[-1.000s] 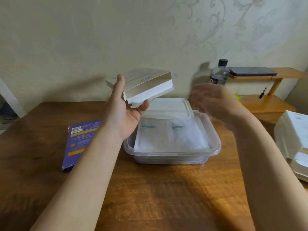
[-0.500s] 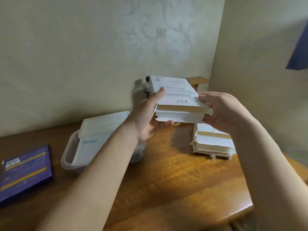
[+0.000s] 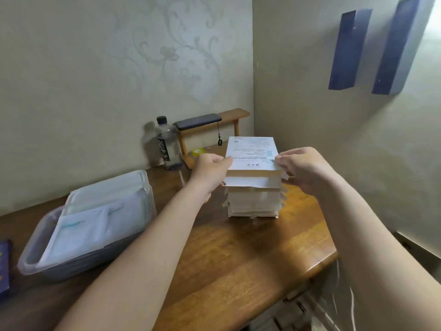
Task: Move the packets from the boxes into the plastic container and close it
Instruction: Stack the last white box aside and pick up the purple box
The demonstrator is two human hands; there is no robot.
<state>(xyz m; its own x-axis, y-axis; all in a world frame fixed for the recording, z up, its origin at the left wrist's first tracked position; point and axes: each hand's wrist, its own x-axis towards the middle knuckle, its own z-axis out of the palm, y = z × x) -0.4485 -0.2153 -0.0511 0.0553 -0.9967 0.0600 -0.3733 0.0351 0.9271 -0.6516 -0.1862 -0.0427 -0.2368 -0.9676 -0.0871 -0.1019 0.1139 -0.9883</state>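
A white box (image 3: 251,156) with printed text on top sits on a stack of similar white boxes (image 3: 254,201) near the table's right end. My left hand (image 3: 210,173) grips its left side, thumb on top. My right hand (image 3: 303,168) holds its right side with curled fingers. To the left stands the clear plastic container (image 3: 31,254) with white packets (image 3: 81,228) inside. Its lid (image 3: 107,192) leans at the container's far side.
A water bottle (image 3: 167,142) stands by the wall beside a small wooden shelf (image 3: 229,115) carrying a dark flat device (image 3: 198,121). A yellow tape roll (image 3: 198,152) lies under it. A blue box (image 3: 4,266) sits at the far left. The table edge (image 3: 317,266) drops off at the right.
The view swung right. The white box went from my left hand over the container, into both hands, and down onto the stack of boxes at the right.
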